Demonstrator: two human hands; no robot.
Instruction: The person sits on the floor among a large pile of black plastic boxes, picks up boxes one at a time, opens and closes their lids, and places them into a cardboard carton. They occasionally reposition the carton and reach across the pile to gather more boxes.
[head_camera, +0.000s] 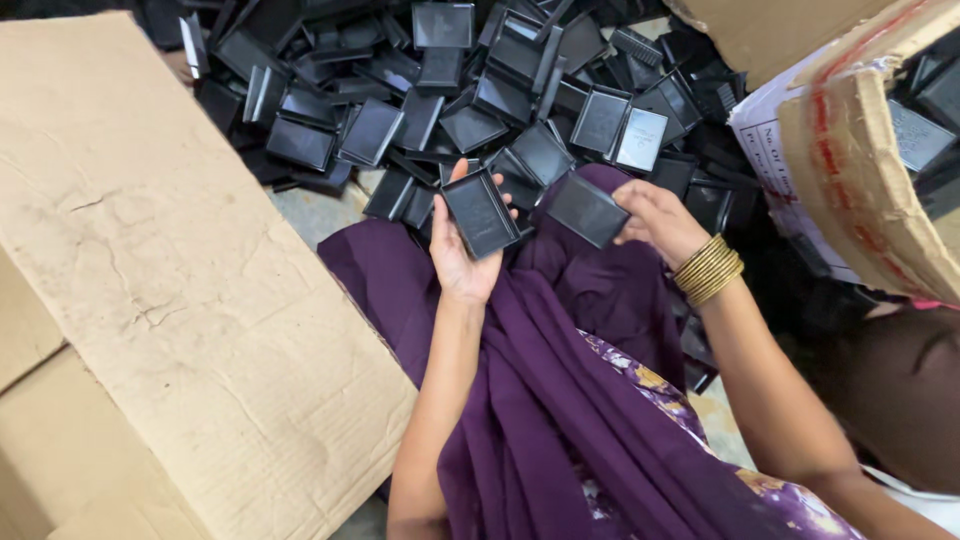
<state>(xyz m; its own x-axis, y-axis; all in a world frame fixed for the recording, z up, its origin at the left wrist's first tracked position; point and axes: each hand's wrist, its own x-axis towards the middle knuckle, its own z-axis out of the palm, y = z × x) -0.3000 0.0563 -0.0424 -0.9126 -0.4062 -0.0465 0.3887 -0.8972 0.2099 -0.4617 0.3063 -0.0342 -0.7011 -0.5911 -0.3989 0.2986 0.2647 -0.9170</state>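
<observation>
Overhead, from the head camera: a large flat sheet of brown cardboard (170, 290) fills the left side, creased and lying at a slant. At upper right a torn brown carton (860, 170) with a red-striped edge leans in; a white paper label (765, 140) with dark print is stuck to its near face, and more black parts show inside it. Between the two packages lies a heap (430, 90) of black rectangular plastic trays, tumbled at all angles on the floor. The left hand (462, 250), palm up over purple cloth (560, 400), cradles one black tray (480, 213); the thumb lies along the tray's left edge and the fingers curl up behind its right side, closed on it. The right hand (655, 215), wearing gold bangles (708, 270), pinches a second tray (588, 209) by its right end, thumb and fingertips clamped, the tray just beside the first.
</observation>
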